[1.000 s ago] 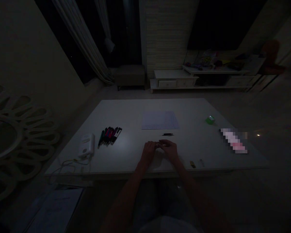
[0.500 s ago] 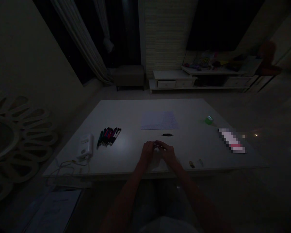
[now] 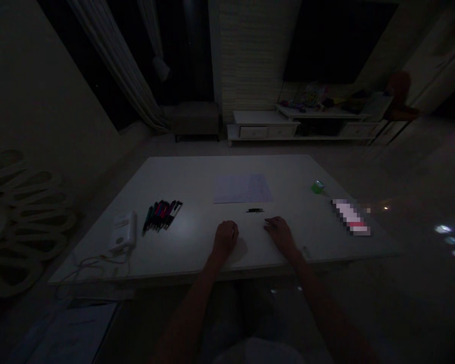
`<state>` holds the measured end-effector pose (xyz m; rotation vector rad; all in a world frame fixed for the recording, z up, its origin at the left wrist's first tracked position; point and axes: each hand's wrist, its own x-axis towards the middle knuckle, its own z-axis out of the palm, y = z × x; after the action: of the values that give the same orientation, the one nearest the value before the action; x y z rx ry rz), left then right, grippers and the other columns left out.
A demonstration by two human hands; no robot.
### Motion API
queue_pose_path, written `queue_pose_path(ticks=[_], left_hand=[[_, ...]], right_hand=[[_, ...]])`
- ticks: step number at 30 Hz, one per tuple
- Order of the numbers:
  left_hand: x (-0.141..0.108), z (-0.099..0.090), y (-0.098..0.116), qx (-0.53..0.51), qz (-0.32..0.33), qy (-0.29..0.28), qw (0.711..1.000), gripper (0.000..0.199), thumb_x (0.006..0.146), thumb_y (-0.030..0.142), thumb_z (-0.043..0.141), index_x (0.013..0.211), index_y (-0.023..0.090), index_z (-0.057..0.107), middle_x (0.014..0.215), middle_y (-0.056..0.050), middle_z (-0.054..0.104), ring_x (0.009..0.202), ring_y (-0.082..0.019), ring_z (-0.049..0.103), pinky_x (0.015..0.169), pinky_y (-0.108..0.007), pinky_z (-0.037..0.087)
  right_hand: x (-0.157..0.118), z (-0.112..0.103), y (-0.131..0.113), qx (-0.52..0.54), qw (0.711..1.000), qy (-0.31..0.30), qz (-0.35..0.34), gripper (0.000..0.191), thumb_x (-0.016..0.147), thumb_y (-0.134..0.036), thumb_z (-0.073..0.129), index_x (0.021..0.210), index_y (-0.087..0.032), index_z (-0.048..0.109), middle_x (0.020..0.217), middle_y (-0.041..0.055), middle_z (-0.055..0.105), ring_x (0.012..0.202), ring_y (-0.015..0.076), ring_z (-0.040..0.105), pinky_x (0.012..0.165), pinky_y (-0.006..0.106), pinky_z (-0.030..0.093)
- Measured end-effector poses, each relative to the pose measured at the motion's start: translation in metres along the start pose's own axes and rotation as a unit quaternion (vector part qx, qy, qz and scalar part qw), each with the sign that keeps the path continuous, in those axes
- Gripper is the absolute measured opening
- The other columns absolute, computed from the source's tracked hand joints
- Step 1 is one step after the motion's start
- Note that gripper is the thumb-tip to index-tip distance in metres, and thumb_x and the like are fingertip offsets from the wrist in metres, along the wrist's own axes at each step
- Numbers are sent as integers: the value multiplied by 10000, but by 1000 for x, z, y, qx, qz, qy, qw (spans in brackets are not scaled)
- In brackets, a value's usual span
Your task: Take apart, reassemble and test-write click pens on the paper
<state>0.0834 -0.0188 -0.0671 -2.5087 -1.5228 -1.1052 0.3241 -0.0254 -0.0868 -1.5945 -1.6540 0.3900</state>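
My left hand (image 3: pixel 226 236) rests low over the white table (image 3: pixel 189 174), its fingers curled inward; whatever they hold is hidden. To its right, apart from it, my right hand (image 3: pixel 281 234) has thumb and fingers drawn together, pointing left. Anything between them is too small and dark to name. Just beyond the hands lie dark thin pen parts (image 3: pixel 255 210). Behind these is a sheet of paper (image 3: pixel 242 189) covered partly with writing. A bunch of pens (image 3: pixel 162 215) in several colours lies to the left. One small pale piece (image 3: pixel 306 251) sits beside my right forearm.
A white box-like device (image 3: pixel 122 232) with cables (image 3: pixel 98 262) stands at the table's left. Toward the right are a small green container (image 3: pixel 318 187) and a blurred-out phone-like object (image 3: pixel 351 217). A low white cabinet (image 3: pixel 263 119) stands against the far wall. The room is dim.
My hands were together over a small thing and have moved apart, the right one going rightward. My right forearm now covers a small piece near the front edge. The view has shifted slightly.
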Motion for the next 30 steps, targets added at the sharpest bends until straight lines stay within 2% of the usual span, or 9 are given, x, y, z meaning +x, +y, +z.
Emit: queue_pose_path(ticks=[4, 8, 11, 20, 25, 30], left_hand=[[1, 0, 1, 10, 3, -6, 1000, 213, 912, 183, 342, 783, 194, 511, 730, -37, 550, 717, -169, 512, 686, -308, 400], [1, 0, 2, 14, 11, -1, 1000, 189, 905, 177, 361, 786, 187, 507, 733, -39, 552, 720, -172, 511, 683, -307, 398], [1, 1, 2, 23, 11, -7, 1000, 193, 904, 177, 357, 792, 188, 513, 739, -40, 557, 721, -174, 513, 685, -313, 401], [0, 3, 1, 28, 9, -13, 999, 213, 915, 189, 348, 788, 177, 519, 733, -44, 561, 720, -172, 514, 693, -312, 404], [0, 5, 1, 28, -3, -13, 1000, 209, 926, 209, 361, 806, 173, 528, 755, -39, 571, 741, -166, 523, 708, -304, 404], [-1, 8, -2, 15, -3, -20, 1000, 174, 936, 236, 384, 873, 170, 532, 806, -43, 593, 776, -170, 530, 730, -308, 410]], right_hand=[[12, 9, 0, -2, 1000, -22, -20, 214, 782, -325, 578, 925, -216, 695, 929, 71, 605, 913, 209, 563, 853, 355, 445], [31, 15, 1, -6, 1000, 2, -9, 217, 812, -309, 529, 925, -199, 679, 916, 68, 589, 840, 192, 567, 810, 337, 451], [45, 17, 2, -30, 999, 22, -9, 192, 814, -295, 521, 880, -196, 671, 902, 64, 578, 857, 196, 557, 811, 330, 442], [65, 14, 6, -72, 996, -44, -12, 163, 819, -291, 526, 827, -186, 650, 883, 59, 566, 801, 170, 551, 728, 280, 422], [63, 11, -1, -36, 998, -25, -33, 150, 815, -257, 490, 819, -183, 620, 889, 77, 598, 866, 199, 552, 785, 317, 423], [38, 2, -23, 34, 996, -36, -76, 164, 821, -288, 475, 851, -201, 610, 836, 54, 637, 758, 186, 573, 731, 322, 440]])
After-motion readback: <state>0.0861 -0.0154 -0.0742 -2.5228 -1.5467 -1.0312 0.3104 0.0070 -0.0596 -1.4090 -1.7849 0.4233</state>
